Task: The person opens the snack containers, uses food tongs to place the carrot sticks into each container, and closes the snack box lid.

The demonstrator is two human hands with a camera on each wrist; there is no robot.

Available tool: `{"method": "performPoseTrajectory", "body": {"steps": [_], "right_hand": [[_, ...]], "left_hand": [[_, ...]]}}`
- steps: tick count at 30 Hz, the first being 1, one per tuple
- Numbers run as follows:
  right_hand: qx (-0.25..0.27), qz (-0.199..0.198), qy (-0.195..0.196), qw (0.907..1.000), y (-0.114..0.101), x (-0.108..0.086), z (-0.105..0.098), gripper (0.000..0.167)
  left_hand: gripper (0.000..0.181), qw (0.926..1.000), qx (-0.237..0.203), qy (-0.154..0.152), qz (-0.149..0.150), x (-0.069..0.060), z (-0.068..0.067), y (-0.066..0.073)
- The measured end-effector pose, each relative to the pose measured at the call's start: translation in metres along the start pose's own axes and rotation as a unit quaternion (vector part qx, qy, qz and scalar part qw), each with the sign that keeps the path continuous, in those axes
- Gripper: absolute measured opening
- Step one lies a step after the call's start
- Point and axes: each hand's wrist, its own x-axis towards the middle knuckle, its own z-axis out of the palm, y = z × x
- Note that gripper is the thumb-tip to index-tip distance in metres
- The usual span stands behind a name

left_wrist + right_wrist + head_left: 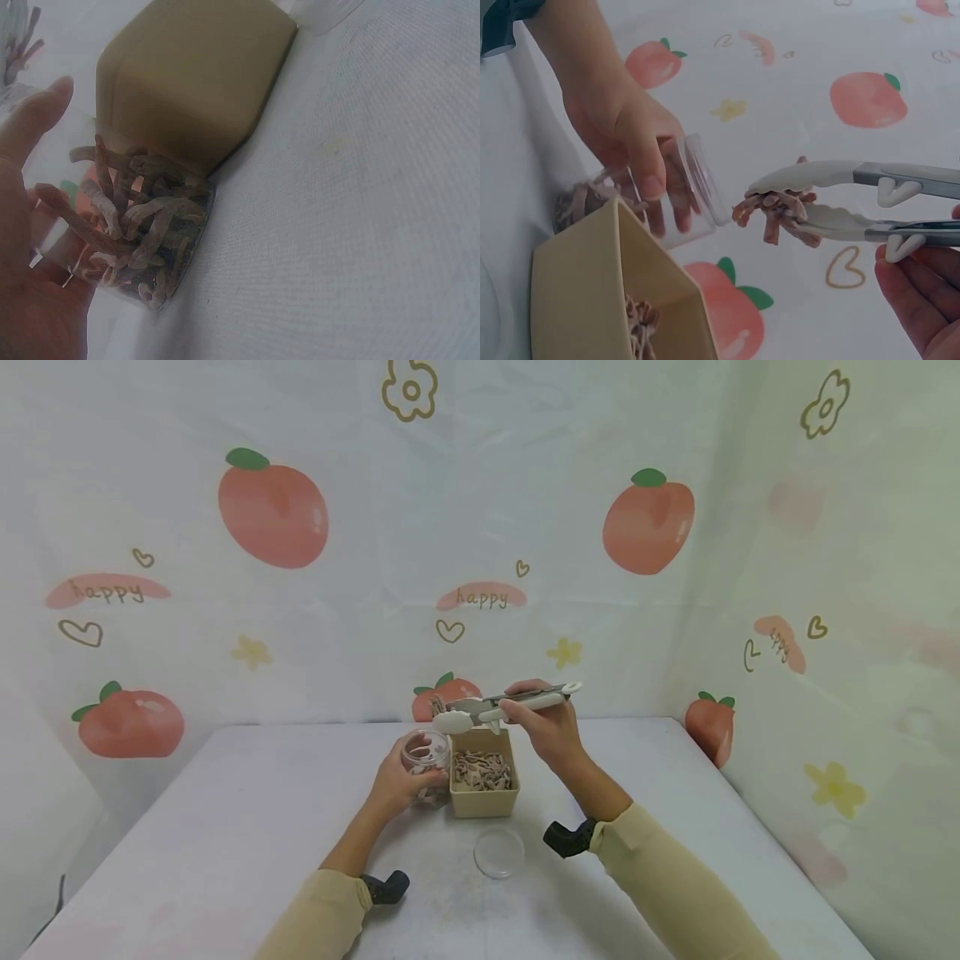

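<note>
1 jar (705, 180), 1 pair of tongs (844, 172)

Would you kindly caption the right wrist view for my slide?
Tongs in the right grip hold strips near an open jar, held beside a box by the left grip.

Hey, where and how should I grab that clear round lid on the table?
Probably grip the clear round lid by opposite edges of its rim, from above and your side. It lies flat, looks shallow, and its edge shows free all round, while the beige box stands just beyond it.
</note>
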Motion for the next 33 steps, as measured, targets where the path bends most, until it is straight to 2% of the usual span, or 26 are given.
{"method": "performPoseTrajectory", "body": {"steps": [8,15,33], "right_hand": [[0.049,-0.004,-0.017,0.9986,0.031,0.012,0.014,0.018],[0.072,0.013,-0.041,0.9965,0.007,0.007,0.022,0.02],[0.075,0.027,-0.06,0.995,0.016,0.003,0.029,0.022]], "left_hand": [[0.084,1.0,-0.003,-0.005,-0.003,0.001,0.0,0.0],[0.087,0.9999,0.013,0.001,-0.01,0.001,0.0,-0.001],[0.085,0.9995,0.023,0.008,-0.022,-0.001,0.0,0.0]]}}
